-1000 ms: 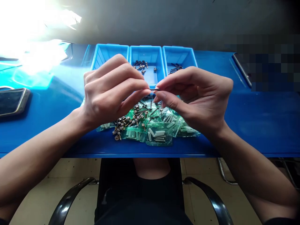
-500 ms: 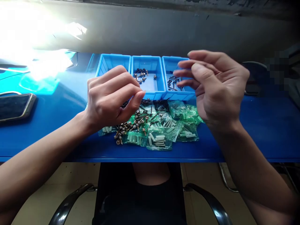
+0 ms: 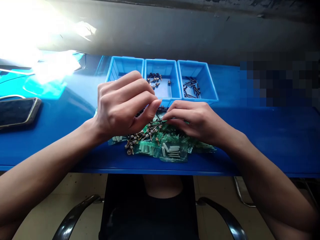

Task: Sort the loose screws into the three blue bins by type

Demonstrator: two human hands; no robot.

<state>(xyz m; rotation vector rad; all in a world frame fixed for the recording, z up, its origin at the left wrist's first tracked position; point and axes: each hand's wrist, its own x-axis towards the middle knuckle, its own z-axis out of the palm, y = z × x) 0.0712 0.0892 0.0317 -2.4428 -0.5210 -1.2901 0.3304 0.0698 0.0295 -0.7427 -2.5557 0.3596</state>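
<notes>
My left hand [image 3: 127,103] hovers above the left part of the pile, fingers curled and thumb against the index finger; whatever lies in it is hidden. My right hand [image 3: 193,118] has come down on the pile, its fingertips pinched at a long dark screw [image 3: 158,122]. Beneath and between both hands are loose hex-head screws [image 3: 136,137] with washers. Around them lie green clear packets [image 3: 147,149] of white wall plugs and screws. One packet [image 3: 173,153] at the front shows white plugs beside several silver screws.
Behind the pile stand three blue bins: the left bin [image 3: 126,60] partly hidden by my left hand, the middle bin [image 3: 178,80] with short hex-head screws, the right bin [image 3: 213,83] with long dark screws. A phone [image 3: 18,111] lies at left. Chair armrests flank my lap.
My right hand has moved from in front of the right bin down and left to the pile, its fingers closing. My left hand keeps its curled pose.
</notes>
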